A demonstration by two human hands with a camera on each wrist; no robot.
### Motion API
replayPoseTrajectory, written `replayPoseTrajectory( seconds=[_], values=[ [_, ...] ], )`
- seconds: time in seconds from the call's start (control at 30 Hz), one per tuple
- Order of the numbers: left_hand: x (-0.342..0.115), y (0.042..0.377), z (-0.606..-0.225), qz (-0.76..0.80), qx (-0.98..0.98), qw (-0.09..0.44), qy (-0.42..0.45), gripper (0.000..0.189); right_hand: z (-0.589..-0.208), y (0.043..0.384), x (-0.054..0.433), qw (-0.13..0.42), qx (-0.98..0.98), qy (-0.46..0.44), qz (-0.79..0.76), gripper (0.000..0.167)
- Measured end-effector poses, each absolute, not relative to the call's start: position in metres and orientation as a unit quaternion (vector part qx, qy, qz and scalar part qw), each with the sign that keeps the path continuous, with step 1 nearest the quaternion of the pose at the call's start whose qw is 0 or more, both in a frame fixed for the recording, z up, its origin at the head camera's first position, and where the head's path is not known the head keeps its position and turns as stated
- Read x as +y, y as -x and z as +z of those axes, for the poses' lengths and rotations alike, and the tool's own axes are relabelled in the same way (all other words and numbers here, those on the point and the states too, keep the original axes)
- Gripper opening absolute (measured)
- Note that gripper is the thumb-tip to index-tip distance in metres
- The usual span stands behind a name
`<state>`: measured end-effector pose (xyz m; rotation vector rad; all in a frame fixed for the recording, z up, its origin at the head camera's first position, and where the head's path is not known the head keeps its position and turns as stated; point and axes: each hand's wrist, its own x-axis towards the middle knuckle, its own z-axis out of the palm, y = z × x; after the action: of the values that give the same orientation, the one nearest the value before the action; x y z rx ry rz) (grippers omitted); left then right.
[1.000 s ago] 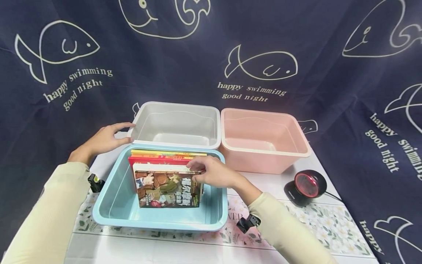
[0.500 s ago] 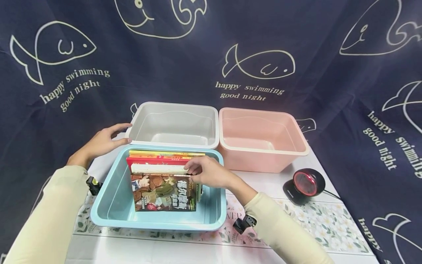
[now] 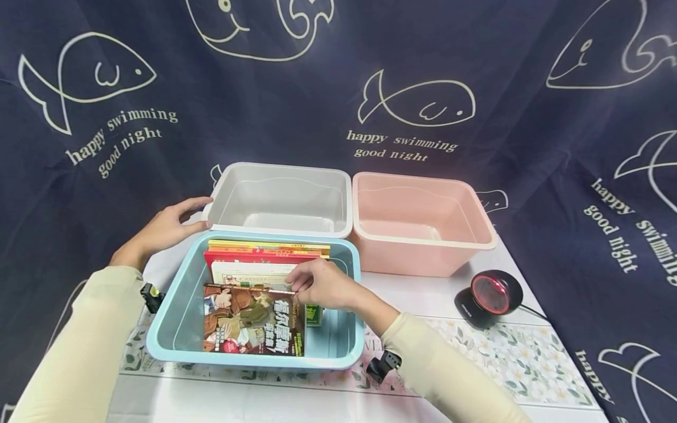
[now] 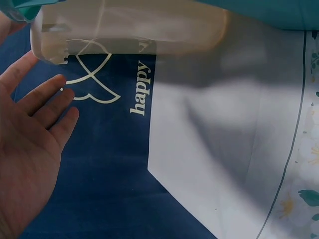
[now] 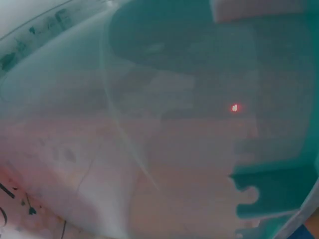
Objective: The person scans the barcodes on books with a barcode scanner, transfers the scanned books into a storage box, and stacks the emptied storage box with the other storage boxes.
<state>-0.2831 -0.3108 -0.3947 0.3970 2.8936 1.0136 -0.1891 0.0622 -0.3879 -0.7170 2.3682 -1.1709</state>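
A book with a brown illustrated cover [image 3: 248, 323] leans at the front of the blue bin [image 3: 248, 361]. My right hand [image 3: 330, 286] pinches its top edge near the right corner. Behind it in the same bin stand several more books, among them a white one [image 3: 248, 272] and a red one [image 3: 254, 257]. At the upper left, my left hand [image 3: 165, 230] has its fingertips at the left rim of the grey bin [image 3: 288, 171]. The left wrist view shows this hand [image 4: 30, 134] with its fingers extended. A blurred bin wall [image 5: 164, 99] fills most of the right wrist view.
Right of the grey bin stands a pink bin [image 3: 407, 265]. A black scanner [image 3: 489, 298] with a red light and a cable is on the white table [image 3: 254, 399], at the right. A dark blue cloth [image 3: 296, 111] with fish drawings hangs behind.
My right hand has drawn the brown book's top edge toward me, away from the white book, and tilted it back. My left hand has stayed at the grey rim.
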Motion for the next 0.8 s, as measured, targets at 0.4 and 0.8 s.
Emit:
replayPoseTrajectory(
  seconds=[0.4,0.8],
  values=[
    [-0.308,0.283,-0.396,0.344,0.930,0.030,-0.125,0.071,-0.394,0.189,0.059,0.276,0.807,0.192,-0.486,0.033],
    [-0.307,0.281,-0.396,0.345,0.930,0.040,-0.115,0.073,-0.403,0.186,0.049,0.302,0.809,0.209,-0.458,0.028]
  ],
)
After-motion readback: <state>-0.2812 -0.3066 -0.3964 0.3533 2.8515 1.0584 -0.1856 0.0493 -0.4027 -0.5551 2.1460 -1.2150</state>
